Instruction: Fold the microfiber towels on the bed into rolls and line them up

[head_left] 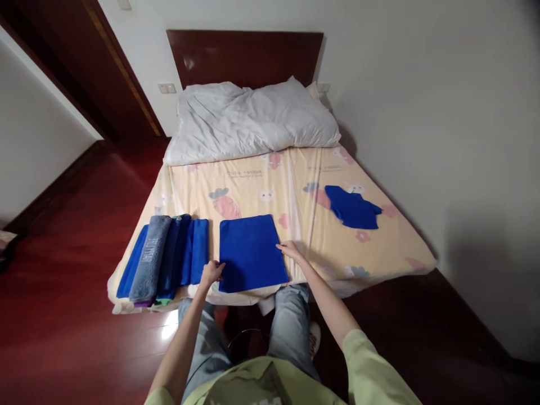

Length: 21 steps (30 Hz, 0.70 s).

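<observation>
A blue towel (253, 253) lies spread flat in a near-square at the front of the bed. My left hand (213, 272) is closed at its left edge, low down, fingers pinched on the cloth. At the towel's right edge my right hand (291, 250) pinches the border about midway up. Left of it, folded blue towels (199, 250) lie side by side, with a grey-blue towel (149, 259) bearing pale lettering laid over them. Bits of purple and green cloth peek out beneath. Farther right rests a crumpled blue cloth (353, 207).
The bed (253, 194) has a yellow sheet printed with carrots and rabbits. A white quilt or pillow (253, 121) is heaped against the dark wooden headboard (248, 56). A white wall (442, 140) stands to the right; dark red floor (84, 225) lies to the left.
</observation>
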{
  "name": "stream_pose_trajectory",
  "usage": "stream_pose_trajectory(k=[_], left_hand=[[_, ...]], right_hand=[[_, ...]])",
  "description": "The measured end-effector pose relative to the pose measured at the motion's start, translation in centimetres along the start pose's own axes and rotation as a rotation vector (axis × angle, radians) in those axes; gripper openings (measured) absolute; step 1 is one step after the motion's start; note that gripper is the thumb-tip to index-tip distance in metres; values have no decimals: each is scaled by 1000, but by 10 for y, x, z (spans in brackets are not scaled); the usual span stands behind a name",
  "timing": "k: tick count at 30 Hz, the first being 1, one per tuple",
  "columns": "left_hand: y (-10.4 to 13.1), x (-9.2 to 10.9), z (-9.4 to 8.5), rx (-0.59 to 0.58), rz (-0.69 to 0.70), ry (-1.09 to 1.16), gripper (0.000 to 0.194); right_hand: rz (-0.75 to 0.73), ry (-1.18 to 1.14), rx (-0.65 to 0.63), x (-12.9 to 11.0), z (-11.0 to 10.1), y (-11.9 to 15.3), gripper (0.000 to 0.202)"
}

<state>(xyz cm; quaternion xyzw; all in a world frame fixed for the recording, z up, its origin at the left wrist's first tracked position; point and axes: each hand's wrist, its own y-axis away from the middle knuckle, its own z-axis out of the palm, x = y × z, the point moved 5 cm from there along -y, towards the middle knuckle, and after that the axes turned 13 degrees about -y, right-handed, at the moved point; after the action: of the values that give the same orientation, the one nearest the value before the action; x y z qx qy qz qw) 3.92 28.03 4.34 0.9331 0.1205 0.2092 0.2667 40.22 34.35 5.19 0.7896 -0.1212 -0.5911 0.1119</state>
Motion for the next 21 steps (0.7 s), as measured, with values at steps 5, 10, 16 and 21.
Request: stream_pose_trajectory(k=[5, 10, 16, 21], left_hand=[[-40, 28, -22, 176, -91, -134, 31], [-99, 46, -51, 301, -118, 3, 36], [-148, 45, -68, 359, -203, 369, 34], [-154, 57, -77, 472, -64, 274, 27]], right_hand=[[13, 180, 52, -9, 4, -62, 30], [-33, 343, 112, -21, 13, -106, 19], [-168, 320, 115, -28, 18, -145, 15], [-258, 357, 61, -29, 17, -161, 14]])
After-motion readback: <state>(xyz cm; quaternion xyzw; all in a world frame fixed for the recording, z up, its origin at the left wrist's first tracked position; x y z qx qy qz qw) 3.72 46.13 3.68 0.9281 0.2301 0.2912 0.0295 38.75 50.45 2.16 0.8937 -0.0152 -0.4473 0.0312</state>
